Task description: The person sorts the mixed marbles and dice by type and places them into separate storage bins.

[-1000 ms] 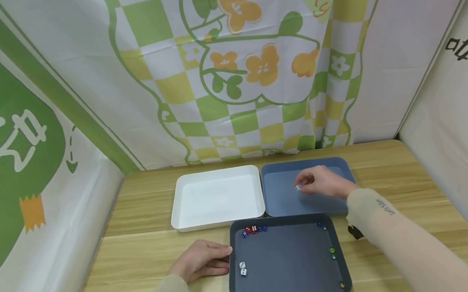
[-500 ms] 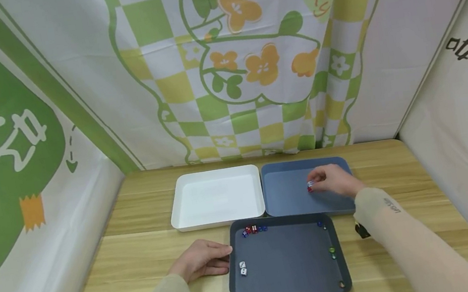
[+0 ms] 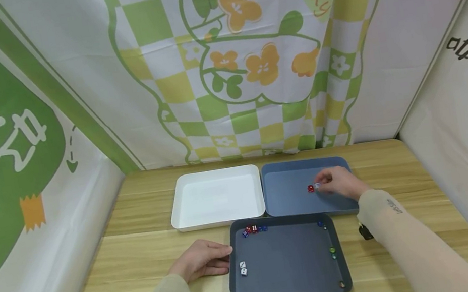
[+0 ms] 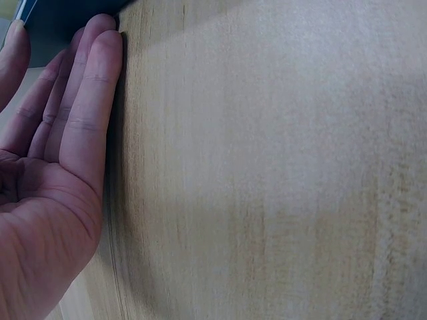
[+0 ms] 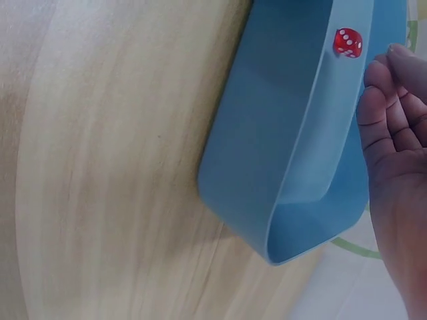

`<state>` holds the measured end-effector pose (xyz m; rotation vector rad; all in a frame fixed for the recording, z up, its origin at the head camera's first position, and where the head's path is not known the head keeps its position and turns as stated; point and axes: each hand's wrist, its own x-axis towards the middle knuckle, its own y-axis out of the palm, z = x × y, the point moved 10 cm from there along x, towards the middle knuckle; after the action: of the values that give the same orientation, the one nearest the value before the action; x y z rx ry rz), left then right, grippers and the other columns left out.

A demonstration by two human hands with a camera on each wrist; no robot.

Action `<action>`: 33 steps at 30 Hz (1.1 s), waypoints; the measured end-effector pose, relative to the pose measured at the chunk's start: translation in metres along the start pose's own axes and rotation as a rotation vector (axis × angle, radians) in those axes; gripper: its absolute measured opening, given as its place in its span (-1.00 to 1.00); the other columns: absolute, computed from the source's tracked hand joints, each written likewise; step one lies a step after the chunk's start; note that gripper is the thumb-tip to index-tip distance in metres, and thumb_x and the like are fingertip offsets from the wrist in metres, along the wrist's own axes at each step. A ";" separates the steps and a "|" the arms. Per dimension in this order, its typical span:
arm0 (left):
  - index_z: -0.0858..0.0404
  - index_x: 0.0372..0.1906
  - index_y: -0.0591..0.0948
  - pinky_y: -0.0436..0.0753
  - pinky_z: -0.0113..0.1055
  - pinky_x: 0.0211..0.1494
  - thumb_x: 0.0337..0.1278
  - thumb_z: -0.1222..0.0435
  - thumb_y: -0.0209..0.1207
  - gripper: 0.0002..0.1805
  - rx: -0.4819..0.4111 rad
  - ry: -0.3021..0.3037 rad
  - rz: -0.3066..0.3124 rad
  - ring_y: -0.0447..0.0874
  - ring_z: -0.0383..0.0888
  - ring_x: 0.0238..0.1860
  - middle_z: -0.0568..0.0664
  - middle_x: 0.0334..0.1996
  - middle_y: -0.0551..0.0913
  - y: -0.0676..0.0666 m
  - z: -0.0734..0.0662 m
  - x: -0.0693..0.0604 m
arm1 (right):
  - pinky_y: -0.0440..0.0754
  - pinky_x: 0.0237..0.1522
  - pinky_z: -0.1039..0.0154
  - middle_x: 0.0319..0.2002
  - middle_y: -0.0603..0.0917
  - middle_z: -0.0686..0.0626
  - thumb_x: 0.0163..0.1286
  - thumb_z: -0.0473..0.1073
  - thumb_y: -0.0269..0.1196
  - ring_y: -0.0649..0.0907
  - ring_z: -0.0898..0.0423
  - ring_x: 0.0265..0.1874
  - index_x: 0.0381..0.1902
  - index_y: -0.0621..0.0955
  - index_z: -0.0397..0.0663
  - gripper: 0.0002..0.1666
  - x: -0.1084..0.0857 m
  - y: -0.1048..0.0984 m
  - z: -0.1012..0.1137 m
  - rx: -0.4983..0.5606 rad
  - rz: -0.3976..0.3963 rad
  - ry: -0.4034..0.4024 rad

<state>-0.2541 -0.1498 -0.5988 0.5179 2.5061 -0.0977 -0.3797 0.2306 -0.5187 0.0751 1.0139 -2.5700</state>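
Observation:
Over the blue tray [image 3: 286, 199], my right hand [image 3: 336, 183] pinches a small white-and-blue object [image 3: 317, 186]; a red die [image 3: 310, 188] lies on the tray floor just left of it. The right wrist view shows the right hand [image 5: 400, 143] with thumb and fingertips together, hiding what they pinch, beside the red die [image 5: 348, 43]. My left hand [image 3: 201, 259] touches the left rim of the dark tray [image 3: 287, 265] with its thumb. In the left wrist view the left hand [image 4: 60, 153] has straight fingers against the outside of this tray.
The dark tray holds red dice [image 3: 254, 229], a blue die [image 3: 245, 234], blue beads [image 3: 263, 229] and white dice [image 3: 244, 272]. Along its right wall lie a blue marble [image 3: 320, 223], a green one [image 3: 332, 250] and a brownish one [image 3: 341, 284]. A white tray [image 3: 217, 199] stands behind, left.
My right hand has moved right and slightly nearer me within the blue tray, the small object still in its fingertips. The red die has come into view. The left hand has stayed still.

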 end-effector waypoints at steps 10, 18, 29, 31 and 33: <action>0.47 0.07 0.68 0.82 -0.11 -0.04 0.28 0.20 0.38 -0.56 0.001 -0.004 0.011 0.83 -0.02 -0.24 0.23 -0.19 0.79 0.000 0.000 0.000 | 0.68 -0.29 0.24 -0.33 0.67 -0.06 0.40 -0.31 0.32 0.66 0.10 -0.35 0.00 0.67 -0.28 -0.75 -0.001 0.004 -0.006 -0.025 0.012 0.006; 0.47 0.08 0.67 0.82 -0.11 -0.05 0.28 0.21 0.38 -0.56 -0.007 -0.008 0.010 0.83 -0.01 -0.24 0.23 -0.19 0.80 0.001 0.000 0.000 | 0.70 -0.26 0.20 -0.32 0.67 -0.08 0.40 -0.35 0.30 0.68 0.07 -0.35 0.01 0.66 -0.32 -0.75 -0.004 0.006 -0.007 -0.016 0.017 0.017; 0.48 0.07 0.68 0.82 -0.11 -0.05 0.28 0.21 0.38 -0.57 0.003 -0.002 0.002 0.83 -0.01 -0.24 0.22 -0.20 0.80 0.001 -0.002 -0.001 | 0.70 -0.28 0.21 -0.32 0.67 -0.06 0.38 -0.33 0.33 0.67 0.11 -0.36 -0.01 0.67 -0.28 -0.75 -0.002 0.009 -0.016 -0.036 0.015 0.048; 0.48 0.07 0.67 0.82 -0.11 -0.05 0.28 0.22 0.38 -0.57 0.005 -0.001 0.002 0.83 -0.01 -0.24 0.22 -0.19 0.80 0.001 -0.001 -0.001 | 0.70 -0.27 0.21 -0.32 0.66 -0.05 0.38 -0.33 0.33 0.68 0.10 -0.35 -0.01 0.67 -0.27 -0.75 -0.002 0.008 -0.017 -0.032 0.013 0.058; 0.48 0.08 0.67 0.82 -0.11 -0.05 0.28 0.21 0.38 -0.56 0.007 -0.001 0.001 0.83 -0.01 -0.24 0.22 -0.19 0.80 0.001 -0.001 -0.001 | 0.71 -0.28 0.20 -0.32 0.66 -0.06 0.39 -0.33 0.32 0.68 0.10 -0.35 0.00 0.67 -0.28 -0.75 -0.002 0.008 -0.016 -0.033 0.014 0.054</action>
<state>-0.2535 -0.1495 -0.5973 0.5220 2.5052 -0.1060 -0.3764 0.2364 -0.5357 0.1433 1.0720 -2.5505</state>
